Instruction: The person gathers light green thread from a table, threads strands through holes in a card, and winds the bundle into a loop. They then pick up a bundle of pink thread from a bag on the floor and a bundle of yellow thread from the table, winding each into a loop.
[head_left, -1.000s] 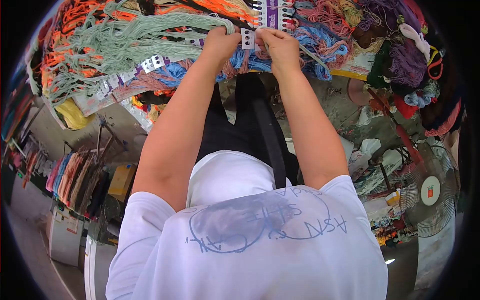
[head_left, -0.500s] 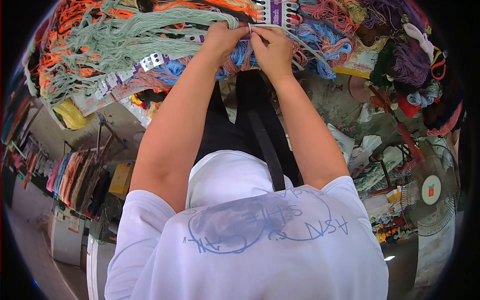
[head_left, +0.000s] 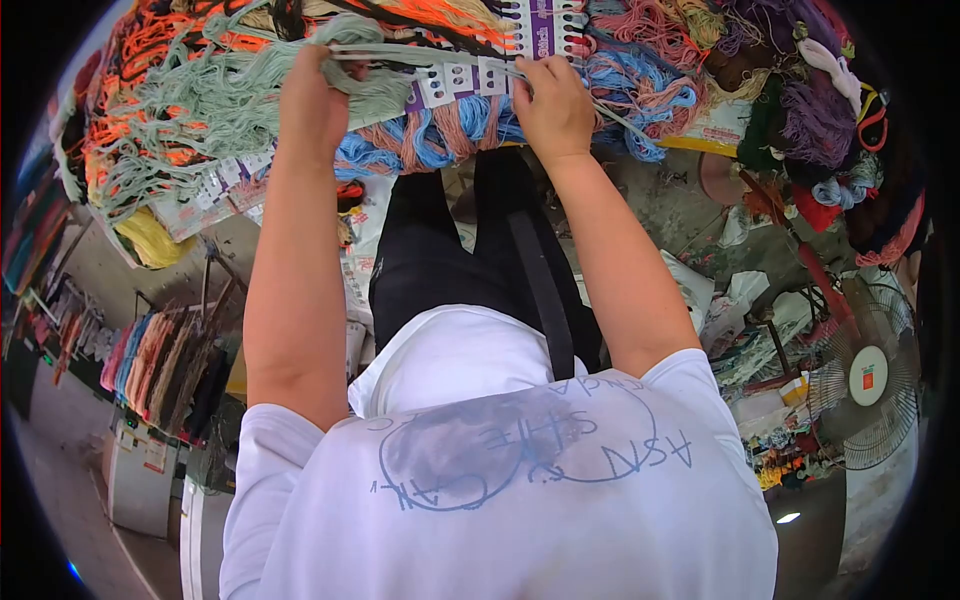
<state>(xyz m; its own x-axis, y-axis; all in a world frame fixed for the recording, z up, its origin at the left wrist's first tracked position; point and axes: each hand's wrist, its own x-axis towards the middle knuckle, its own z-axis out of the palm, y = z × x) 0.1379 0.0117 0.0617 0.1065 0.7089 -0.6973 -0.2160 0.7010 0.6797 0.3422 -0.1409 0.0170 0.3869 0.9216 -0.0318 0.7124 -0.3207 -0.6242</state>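
A stretch of pale green thread (head_left: 420,52) runs between my two hands. My left hand (head_left: 318,105) is closed around one end of it, at the edge of a large loose heap of the same green thread (head_left: 200,105). My right hand (head_left: 558,108) pinches the strands further right, and their tail hangs past my fingers towards a blue and pink thread bundle (head_left: 640,90). Below the stretched strands lies a white and purple punched card (head_left: 460,84) with holes along its edge. Another such card (head_left: 545,28) lies at the top, beyond my right hand.
Orange thread (head_left: 150,45) is spread at the upper left, and purple thread (head_left: 815,125) hangs at the right. A standing fan (head_left: 867,375) is at the lower right. Coloured hanks (head_left: 165,365) hang on a rack at the left. Plastic bags (head_left: 740,290) lie on the floor.
My left hand has moved left, away from my right hand, drawing the green strands out between them. More of the punched card shows. My right hand has shifted slightly.
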